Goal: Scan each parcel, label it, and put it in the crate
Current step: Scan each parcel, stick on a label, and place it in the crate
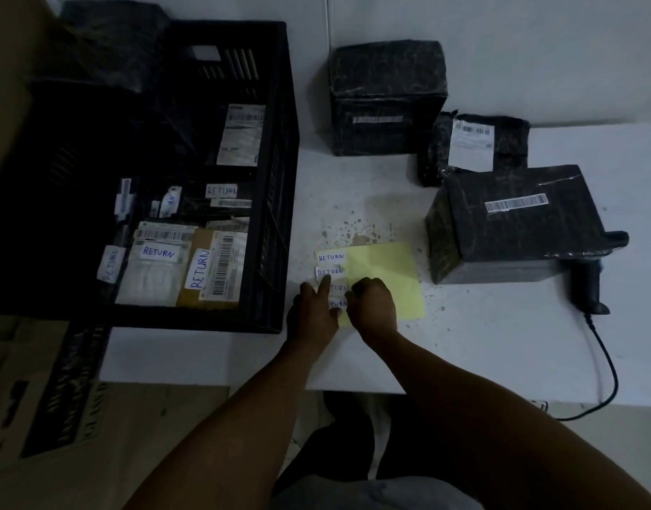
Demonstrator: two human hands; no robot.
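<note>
Scanner [589, 274] behind nearest parcel [515, 222], crate [276, 178] left

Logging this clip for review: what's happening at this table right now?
A person is working at a yellow backing sheet of white handwritten RETURN labels. The left hand presses the sheet with straight fingers while the right hand curls at one label, seemingly peeling it. The black plastic crate already holds labelled parcels. Three black-wrapped parcels wait on the white table beside a black corded scanner.

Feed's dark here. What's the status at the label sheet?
Left hand fingers straight, pressing the RETURN labels; right hand curled at the yellow sheet, grip unclear. Three parcels unlabelled; nearest parcel waiting. Nothing in the way.
</note>
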